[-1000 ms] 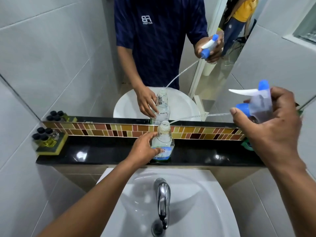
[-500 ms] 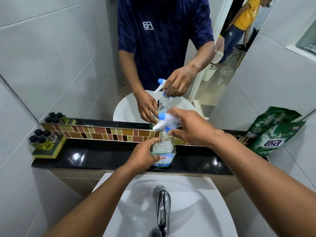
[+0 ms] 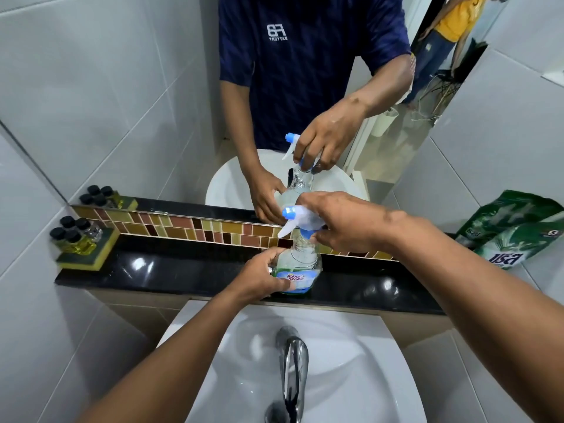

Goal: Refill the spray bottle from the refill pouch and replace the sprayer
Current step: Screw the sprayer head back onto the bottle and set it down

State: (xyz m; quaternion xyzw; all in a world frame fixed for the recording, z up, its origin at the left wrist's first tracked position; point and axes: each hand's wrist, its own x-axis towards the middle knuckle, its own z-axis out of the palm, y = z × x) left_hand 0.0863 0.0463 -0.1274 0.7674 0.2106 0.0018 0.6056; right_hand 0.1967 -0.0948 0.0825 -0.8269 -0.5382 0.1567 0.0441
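Clear spray bottle [image 3: 300,264] (green liquid low) gripped by left hand [image 3: 262,277]; right hand [image 3: 341,222] pinches white-blue sprayer [image 3: 297,219] on its neck.

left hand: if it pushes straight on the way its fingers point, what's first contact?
The left hand already wraps the spray bottle, so that. Past it, probably the mosaic tile strip below the mirror; depth is unclear.

You face a mirror [image 3: 152,102] set between pale grey tiled walls [image 3: 36,300], with a mosaic tile strip [image 3: 195,225] along its base. Below runs a glossy black ledge [image 3: 183,270] catching light spots, then a white basin [image 3: 351,361] with a chrome tap [image 3: 293,361].
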